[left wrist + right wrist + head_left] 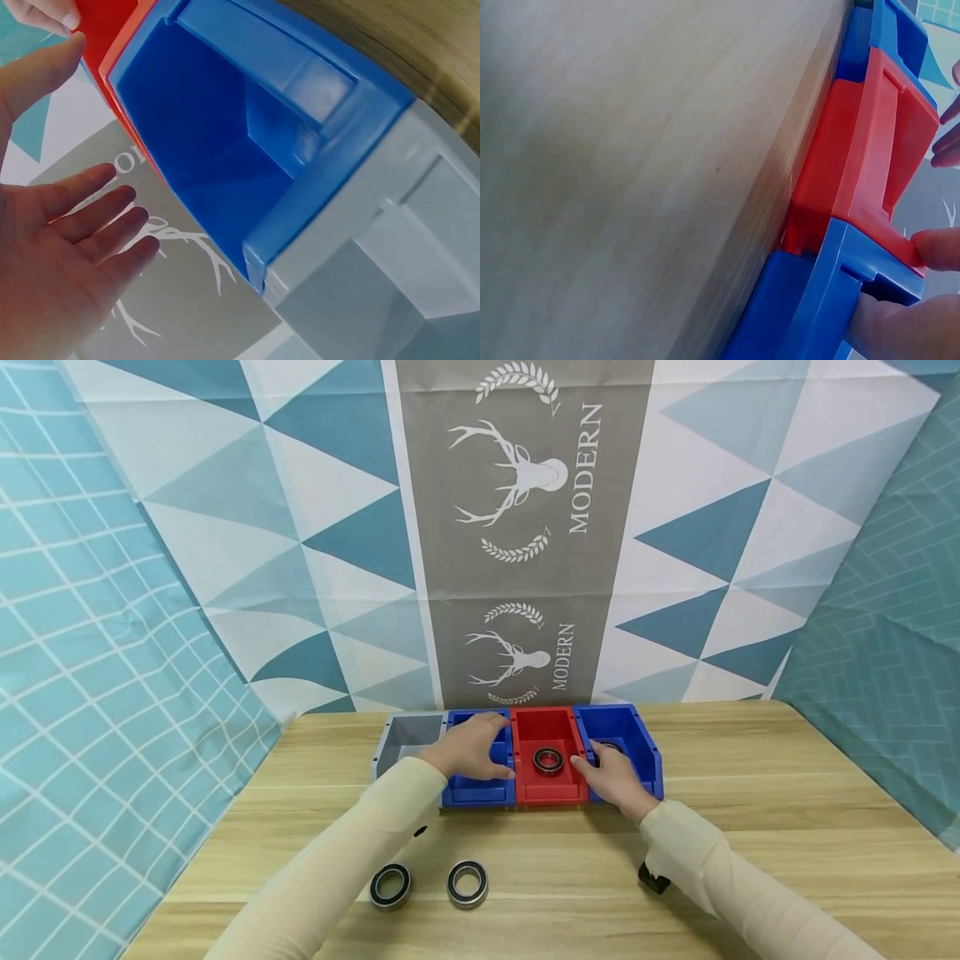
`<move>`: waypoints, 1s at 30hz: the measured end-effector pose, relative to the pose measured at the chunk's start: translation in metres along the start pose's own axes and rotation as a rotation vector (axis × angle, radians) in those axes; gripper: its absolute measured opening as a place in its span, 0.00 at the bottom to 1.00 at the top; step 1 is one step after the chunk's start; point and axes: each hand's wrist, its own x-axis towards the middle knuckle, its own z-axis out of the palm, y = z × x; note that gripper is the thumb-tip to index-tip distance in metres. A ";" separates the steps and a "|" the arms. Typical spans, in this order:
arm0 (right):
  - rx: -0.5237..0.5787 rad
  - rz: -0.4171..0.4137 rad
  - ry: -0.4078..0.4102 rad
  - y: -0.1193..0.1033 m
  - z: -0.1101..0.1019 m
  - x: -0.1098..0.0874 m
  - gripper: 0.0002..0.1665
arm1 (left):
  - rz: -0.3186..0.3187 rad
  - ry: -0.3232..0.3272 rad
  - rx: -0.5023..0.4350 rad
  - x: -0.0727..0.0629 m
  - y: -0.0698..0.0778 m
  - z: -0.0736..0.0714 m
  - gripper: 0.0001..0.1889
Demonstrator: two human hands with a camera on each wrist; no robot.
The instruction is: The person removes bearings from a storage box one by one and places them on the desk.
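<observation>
My left hand (472, 747) hovers over the left blue bin (480, 793), fingers apart and holding nothing; the left wrist view shows its palm (52, 255) beside that bin. At the adjoining walls of the red bin (547, 724) and the right blue bin (645, 760), my right hand (617, 777) pinches the rims. Its thumb (937, 249) lies at the red rim and a finger (900, 326) reaches inside the blue bin. A black-sealed ball bearing (548, 762) lies in the red bin. Another bearing (611, 747) shows partly behind the right hand.
Two more bearings lie on the wooden table in front, the left one (391, 886) near my sleeve and the other (467, 884) beside it. A grey bin (412, 724) ends the row at left. Patterned cloth (525, 568) hangs behind the table.
</observation>
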 end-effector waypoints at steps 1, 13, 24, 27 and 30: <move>0.001 0.002 0.000 0.000 0.000 0.000 0.38 | 0.006 0.000 0.005 0.001 0.002 0.000 0.41; 0.013 0.005 0.002 0.001 0.000 0.000 0.38 | 0.075 0.003 0.080 0.012 0.017 -0.001 0.38; 0.022 0.015 0.000 0.001 0.003 0.002 0.37 | 0.088 -0.014 0.137 0.025 0.031 0.003 0.37; 0.028 0.017 0.001 0.001 0.003 0.002 0.37 | 0.088 -0.021 0.149 0.026 0.034 0.005 0.37; 0.029 0.008 0.003 0.000 0.002 0.001 0.37 | 0.082 -0.020 0.168 0.028 0.036 0.006 0.37</move>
